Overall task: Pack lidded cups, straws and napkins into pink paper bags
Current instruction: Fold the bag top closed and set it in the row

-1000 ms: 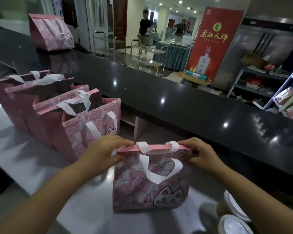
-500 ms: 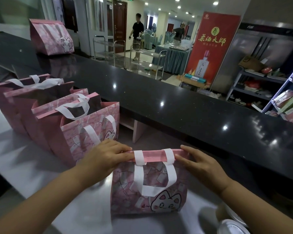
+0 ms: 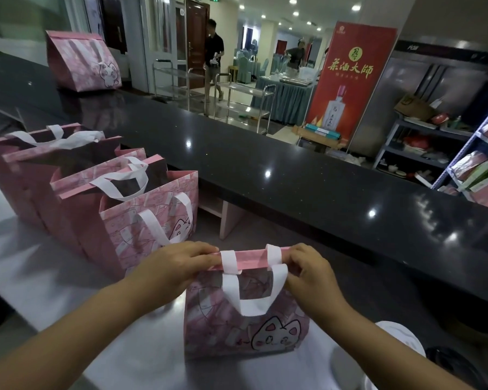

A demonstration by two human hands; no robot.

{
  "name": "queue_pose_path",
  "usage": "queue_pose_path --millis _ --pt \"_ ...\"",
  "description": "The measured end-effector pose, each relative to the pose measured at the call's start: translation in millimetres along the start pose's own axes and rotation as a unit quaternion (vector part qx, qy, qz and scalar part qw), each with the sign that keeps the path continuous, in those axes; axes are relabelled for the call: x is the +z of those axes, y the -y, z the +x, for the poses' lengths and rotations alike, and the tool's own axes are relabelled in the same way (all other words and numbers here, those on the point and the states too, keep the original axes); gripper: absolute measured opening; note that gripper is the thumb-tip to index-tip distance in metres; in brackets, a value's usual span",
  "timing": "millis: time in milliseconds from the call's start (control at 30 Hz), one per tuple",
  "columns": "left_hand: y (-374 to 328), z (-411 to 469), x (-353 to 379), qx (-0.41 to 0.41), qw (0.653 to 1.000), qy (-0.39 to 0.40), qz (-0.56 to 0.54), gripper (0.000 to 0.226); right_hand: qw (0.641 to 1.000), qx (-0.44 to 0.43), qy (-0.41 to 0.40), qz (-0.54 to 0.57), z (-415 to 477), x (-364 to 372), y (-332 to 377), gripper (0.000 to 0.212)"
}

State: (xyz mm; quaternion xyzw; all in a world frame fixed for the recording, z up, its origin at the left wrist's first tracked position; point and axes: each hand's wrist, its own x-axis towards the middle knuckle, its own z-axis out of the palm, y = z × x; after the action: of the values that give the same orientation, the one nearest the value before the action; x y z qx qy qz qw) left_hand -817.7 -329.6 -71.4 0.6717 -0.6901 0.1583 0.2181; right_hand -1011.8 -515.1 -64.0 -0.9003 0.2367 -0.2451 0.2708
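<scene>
On the pale worktop [image 3: 54, 277], nearest the person, both hands pinch the folded top of a pink cat-print bag [image 3: 245, 319]: left hand [image 3: 178, 266], right hand [image 3: 307, 270]. Even pressure along the fold would crease it flat. Half a second earlier the right hand lay open.

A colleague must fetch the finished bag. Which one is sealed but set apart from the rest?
Look along the black counter to its far left end. The closed pink bag stands there alone, its top folded shut, unlike the open bags on the lower white worktop.
</scene>
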Motion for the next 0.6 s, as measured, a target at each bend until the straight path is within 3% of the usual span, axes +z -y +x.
queue_pose_path --millis 200,267,367,467,533,600 --pt "0.1 -0.1 0.5 0.006 1.000 0.007 -0.001 0.050 0.991 0.118 0.062 -0.004 4.7 -13.4 18.3 0.019" --pt "0.3 -0.8 2.3 0.005 1.000 0.009 -0.005 0.049 0.978 0.170 0.103 0.071 8.6 -19.6 26.0 0.014" --pt "1.7 -1.1 3.5 -0.007 1.000 0.005 -0.013 0.046 0.922 0.224 0.177 0.261 14.8 -35.6 32.2 0.007" --pt "1.4 -0.9 2.7 -0.008 1.000 0.003 -0.013 0.041 0.895 0.237 0.173 0.337 17.4 -43.1 28.2 0.029" --pt "0.3 -0.9 2.6 -0.007 1.000 0.002 -0.011 0.042 0.914 0.216 0.143 0.313 17.7 -40.8 22.9 0.040" --pt "-0.5 -1.1 2.8 -0.010 1.000 0.001 -0.007 0.044 0.979 0.126 0.072 0.145 20.1 -40.2 10.7 0.039"
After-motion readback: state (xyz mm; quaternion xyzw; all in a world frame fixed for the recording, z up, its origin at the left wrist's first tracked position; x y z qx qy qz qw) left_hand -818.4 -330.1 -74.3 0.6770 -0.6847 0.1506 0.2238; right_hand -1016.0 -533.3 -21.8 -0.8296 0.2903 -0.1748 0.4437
